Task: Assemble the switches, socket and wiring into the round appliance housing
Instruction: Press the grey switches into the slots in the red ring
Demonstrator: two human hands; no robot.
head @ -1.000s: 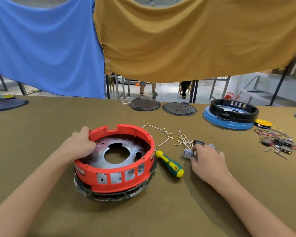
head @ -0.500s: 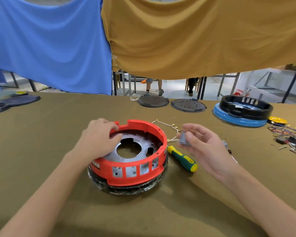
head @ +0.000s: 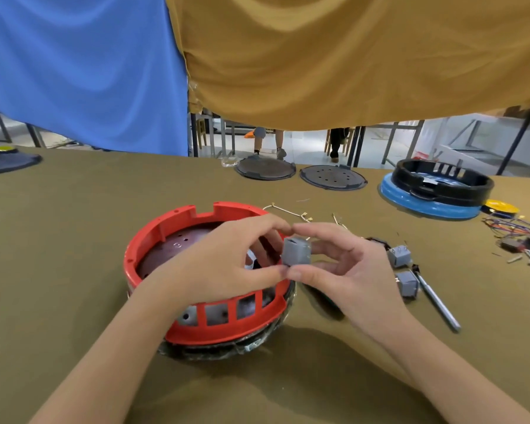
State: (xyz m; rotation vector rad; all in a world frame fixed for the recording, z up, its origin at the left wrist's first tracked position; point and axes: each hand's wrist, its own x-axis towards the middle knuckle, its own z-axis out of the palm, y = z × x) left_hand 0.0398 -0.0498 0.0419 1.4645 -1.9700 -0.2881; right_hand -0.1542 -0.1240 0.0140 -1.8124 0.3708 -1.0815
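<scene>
The round red housing [head: 178, 221] with a grey metal plate inside sits on the olive table. Both hands meet over its right rim. My right hand [head: 346, 270] pinches a small grey switch [head: 296, 251] between thumb and fingers. My left hand [head: 227, 264] pinches the same switch from the left, thumb below and forefinger above. Two more grey switches [head: 399, 256] [head: 408, 283] lie on the table to the right. Thin white wires with brass terminals [head: 291, 213] lie behind the housing.
A metal tool shaft [head: 438, 304] lies right of the loose switches. A black housing on a blue base [head: 435, 191] stands at the back right, beside two dark round lids [head: 265, 169]. A pile of coloured wires and parts [head: 523, 237] lies at the far right.
My left hand left the housing rim and came to the switch. My right hand lifted the switch from the table and brought it over the housing's right rim.
</scene>
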